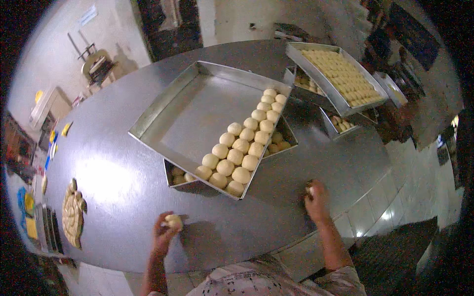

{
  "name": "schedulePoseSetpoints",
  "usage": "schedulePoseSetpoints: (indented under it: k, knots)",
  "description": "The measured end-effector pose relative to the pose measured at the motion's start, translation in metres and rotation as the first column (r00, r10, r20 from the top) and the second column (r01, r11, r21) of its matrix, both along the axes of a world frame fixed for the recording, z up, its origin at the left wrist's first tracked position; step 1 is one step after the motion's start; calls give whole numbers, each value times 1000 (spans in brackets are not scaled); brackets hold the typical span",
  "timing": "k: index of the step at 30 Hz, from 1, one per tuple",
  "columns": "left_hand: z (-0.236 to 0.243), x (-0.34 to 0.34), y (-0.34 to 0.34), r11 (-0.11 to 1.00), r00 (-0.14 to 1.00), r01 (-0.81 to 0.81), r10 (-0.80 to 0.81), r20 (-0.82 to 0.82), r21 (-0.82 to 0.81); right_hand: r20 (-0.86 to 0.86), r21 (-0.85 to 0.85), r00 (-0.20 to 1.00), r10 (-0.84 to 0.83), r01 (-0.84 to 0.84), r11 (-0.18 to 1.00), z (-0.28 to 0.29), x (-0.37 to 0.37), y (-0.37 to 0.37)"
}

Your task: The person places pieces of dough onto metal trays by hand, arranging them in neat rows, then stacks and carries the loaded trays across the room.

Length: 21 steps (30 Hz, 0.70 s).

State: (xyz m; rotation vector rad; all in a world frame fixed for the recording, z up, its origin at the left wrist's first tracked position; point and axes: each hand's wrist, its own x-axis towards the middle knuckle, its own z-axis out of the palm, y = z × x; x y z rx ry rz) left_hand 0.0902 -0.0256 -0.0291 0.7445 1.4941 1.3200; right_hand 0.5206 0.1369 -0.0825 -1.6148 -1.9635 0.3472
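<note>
My left hand (pixel 161 234) is closed around a pale dough ball (pixel 174 222), low over the near side of the metal table. Further right, my right hand (pixel 317 201) is curled shut on a small pale piece of dough (pixel 309 190), mostly hidden by the fingers. Beyond both hands lies a large metal tray (pixel 187 111), turned at an angle. Rows of round dough balls (pixel 241 145) fill its right side, while its left side shows bare metal. Neither hand touches the tray.
Under the tray sit other pans with dough balls (pixel 282 141). A heap of cut dough (pixel 73 217) lies on the table (pixel 113 133) at left. Stacked trays of shaped dough (pixel 340 76) stand at the far right. Tiled floor (pixel 368 212) shows beyond the table's right edge.
</note>
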Motion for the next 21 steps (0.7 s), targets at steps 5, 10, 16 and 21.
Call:
schedulePoseSetpoints:
  k: [5,10,16,21]
  knots:
    - [-20,-6,-37,959,963,-269,266,52,91,-723,-110,691,14,-136,985,104,-40,103]
    - [1,42,-9,961,969,-187,147,-199,-203,-397,419,856,331,-151,895,161,-159,181]
    - [-7,19,-44,943,943,-331,331,-17,34,-396,439,793,463,-279,854,165,-207,167]
    - [-15,19,-47,985,928,-170,158,336,4,-42,39,693,719,-718,695,134,-249,-20]
